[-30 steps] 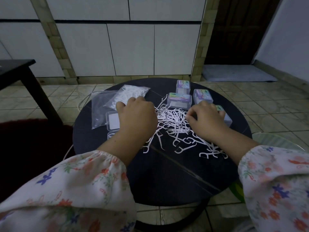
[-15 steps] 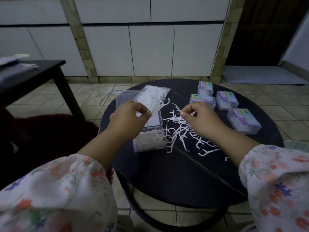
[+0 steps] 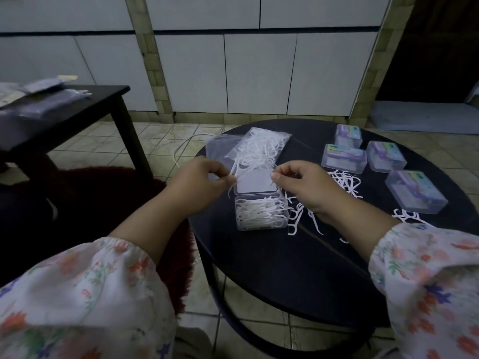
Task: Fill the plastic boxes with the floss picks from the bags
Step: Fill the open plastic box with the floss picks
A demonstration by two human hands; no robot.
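An open clear plastic box holds white floss picks, its lid lying flat behind it. My left hand pinches a few white floss picks just above the lid's left edge. My right hand hovers over the lid's right edge with fingers curled and fingertips pinched; what it holds is too small to see. A clear bag of floss picks lies behind the lid. Loose floss picks are scattered on the round black table.
Several closed, labelled plastic boxes sit at the table's right and back. An empty clear bag lies under the full bag. A dark side table with bags stands to the left. A dark red rug covers the tiled floor.
The view has swung left. My left hand lifted a few picks up from the pile toward the open box. My right hand moved left from the loose pile to the lid.
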